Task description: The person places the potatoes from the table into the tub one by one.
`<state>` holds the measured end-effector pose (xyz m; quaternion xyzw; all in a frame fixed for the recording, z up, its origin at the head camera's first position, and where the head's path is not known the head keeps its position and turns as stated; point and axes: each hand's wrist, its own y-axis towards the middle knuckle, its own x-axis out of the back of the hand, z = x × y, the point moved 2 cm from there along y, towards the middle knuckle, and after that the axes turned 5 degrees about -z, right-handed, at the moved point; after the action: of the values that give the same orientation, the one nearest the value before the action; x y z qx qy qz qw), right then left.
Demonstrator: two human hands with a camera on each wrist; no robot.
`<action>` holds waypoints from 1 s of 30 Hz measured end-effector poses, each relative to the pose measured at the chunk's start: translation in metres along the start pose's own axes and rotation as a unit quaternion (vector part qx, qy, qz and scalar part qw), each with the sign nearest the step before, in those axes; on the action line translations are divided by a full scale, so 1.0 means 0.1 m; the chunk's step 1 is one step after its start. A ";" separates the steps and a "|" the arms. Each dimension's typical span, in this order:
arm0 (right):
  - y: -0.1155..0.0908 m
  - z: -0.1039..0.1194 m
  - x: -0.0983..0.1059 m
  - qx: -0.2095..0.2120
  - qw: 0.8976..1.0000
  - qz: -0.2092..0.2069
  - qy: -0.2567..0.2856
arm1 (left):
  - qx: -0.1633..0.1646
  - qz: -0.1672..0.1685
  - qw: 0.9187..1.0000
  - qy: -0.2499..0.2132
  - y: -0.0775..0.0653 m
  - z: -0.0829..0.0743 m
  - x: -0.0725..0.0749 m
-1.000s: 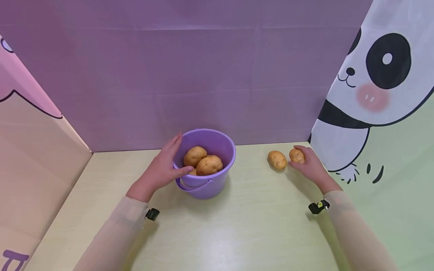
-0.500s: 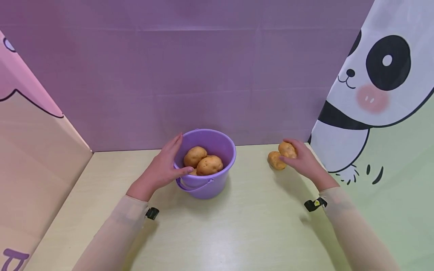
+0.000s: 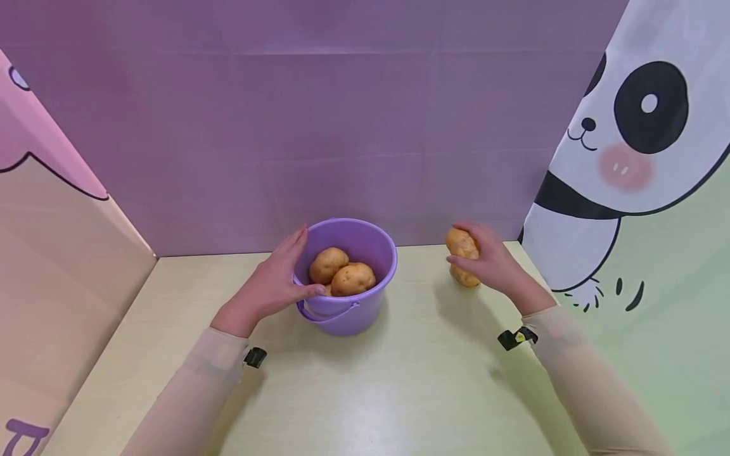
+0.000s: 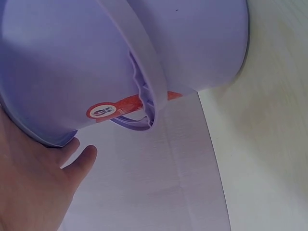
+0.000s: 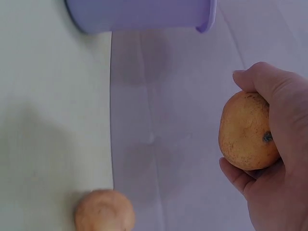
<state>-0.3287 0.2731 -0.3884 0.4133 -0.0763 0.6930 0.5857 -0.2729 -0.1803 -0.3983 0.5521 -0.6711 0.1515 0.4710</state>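
A purple bucket (image 3: 353,320) stands on the table with several potatoes (image 3: 352,279) inside. My left hand (image 3: 270,285) rests on the left side of its rim, fingers spread and nearly straight, thumb reaching over the front rim. In the left wrist view the left hand (image 4: 33,178) touches the rim from below. My right hand (image 3: 492,258) holds a potato (image 3: 461,243) between thumb and fingers, raised off the table. Another potato (image 3: 464,277) lies on the table, partly hidden behind the held one. The right wrist view shows the held potato (image 5: 246,132) with a dark spot.
A purple backdrop (image 3: 342,126) rises behind the pale table (image 3: 365,392). A panda-printed panel (image 3: 644,177) borders the right side, and a pink and beige panel (image 3: 57,253) the left. The bucket's handle (image 3: 331,316) hangs down at the front.
My right hand has lifted the potato from the table's far right and moved it left, past the other potato. The left hand has stayed at the bucket's rim.
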 end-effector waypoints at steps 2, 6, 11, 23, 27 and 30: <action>0.03 0.07 -0.03 0.005 1.000 0.002 -0.001 | 0.003 0.003 1.000 0.002 0.00 0.00 0.00; 0.08 0.20 -0.08 0.008 1.000 0.007 0.002 | 0.008 0.006 1.000 0.002 0.00 0.00 0.00; 0.15 0.36 -0.13 0.023 1.000 0.014 0.007 | 0.008 0.006 1.000 0.006 -0.01 -0.01 0.01; 0.31 0.59 -0.26 0.077 0.997 0.023 0.021 | 0.005 0.005 1.000 0.010 0.00 0.00 0.01; 0.35 0.68 -0.33 0.094 0.995 0.028 0.021 | 0.007 0.008 1.000 0.012 0.00 0.00 0.01; 0.38 0.74 -0.38 0.104 0.993 0.036 0.031 | 0.007 0.008 1.000 0.012 0.00 -0.01 0.01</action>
<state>-0.3274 0.1892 -0.3515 0.4472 -0.0006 0.7306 0.5159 -0.2722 -0.1807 -0.3968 0.5480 -0.6686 0.1666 0.4742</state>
